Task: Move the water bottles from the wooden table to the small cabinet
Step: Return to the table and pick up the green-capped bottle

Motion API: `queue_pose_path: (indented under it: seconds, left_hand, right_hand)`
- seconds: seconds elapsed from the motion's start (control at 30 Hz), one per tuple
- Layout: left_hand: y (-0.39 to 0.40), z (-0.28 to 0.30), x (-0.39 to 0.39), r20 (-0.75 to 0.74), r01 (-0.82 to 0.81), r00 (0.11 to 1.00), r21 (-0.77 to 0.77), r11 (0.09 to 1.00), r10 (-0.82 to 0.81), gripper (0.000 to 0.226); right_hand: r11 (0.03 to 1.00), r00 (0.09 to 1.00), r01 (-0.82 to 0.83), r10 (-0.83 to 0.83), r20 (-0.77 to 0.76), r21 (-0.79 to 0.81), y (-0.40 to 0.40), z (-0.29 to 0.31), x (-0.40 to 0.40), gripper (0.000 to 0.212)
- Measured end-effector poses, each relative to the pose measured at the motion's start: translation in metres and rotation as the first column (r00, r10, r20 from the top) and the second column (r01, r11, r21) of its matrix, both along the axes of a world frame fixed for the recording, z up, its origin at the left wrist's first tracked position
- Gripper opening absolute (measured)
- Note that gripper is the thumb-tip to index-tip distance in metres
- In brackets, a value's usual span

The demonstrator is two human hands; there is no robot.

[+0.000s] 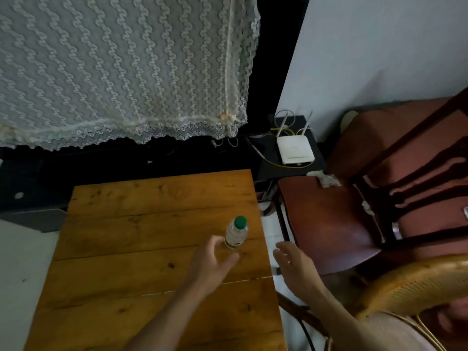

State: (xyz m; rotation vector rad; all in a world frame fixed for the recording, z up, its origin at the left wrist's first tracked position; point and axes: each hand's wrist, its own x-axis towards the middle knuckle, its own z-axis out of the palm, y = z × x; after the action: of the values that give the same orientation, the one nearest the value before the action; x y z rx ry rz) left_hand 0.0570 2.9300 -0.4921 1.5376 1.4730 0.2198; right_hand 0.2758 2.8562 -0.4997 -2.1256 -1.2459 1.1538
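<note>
You're reaching your left hand point(212, 262), fingers spread, at the water bottle point(236, 234) mid-frame; clipping it sideways could be tipping it over.

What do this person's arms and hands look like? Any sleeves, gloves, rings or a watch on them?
Both hands are bare: no gloves on the left hand or the right hand, and no ring shows, though the picture is a little blurred. Both forearms are uncovered up to the bottom of the picture, with no sleeve, watch or bracelet in view. A bit of pale clothing shows at the lower right, near the right arm.
</note>
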Motion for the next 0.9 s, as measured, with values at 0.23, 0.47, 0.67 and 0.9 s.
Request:
queue_pose_path:
  seconds: [0.23,0.47,0.67,0.9]
  left_hand:
    - [0.027,-0.067,0.031,0.086,-0.115,0.992,0.233,0.966,0.097,0.075]
    - [0.041,-0.097,0.042,0.086,-0.038,0.996,0.457,0.889,-0.001,0.070]
    - [0.043,-0.105,0.039,0.072,-0.005,0.997,0.474,0.881,-0.032,0.071]
    - [0.040,-0.093,0.032,0.058,-0.018,0.998,0.443,0.896,-0.008,0.067]
  right_hand:
    - [0.995,0.987,0.097,-0.097,-0.126,-0.010,0.004,-0.062,-0.009,0.045]
    - [0.968,0.919,0.247,-0.246,-0.307,-0.037,0.011,-0.108,-0.016,0.054]
    - [0.898,0.804,0.361,-0.437,-0.403,-0.253,0.010,-0.135,-0.010,0.045]
    - [0.835,0.745,0.428,-0.542,-0.388,-0.346,0.007,-0.128,-0.009,0.060]
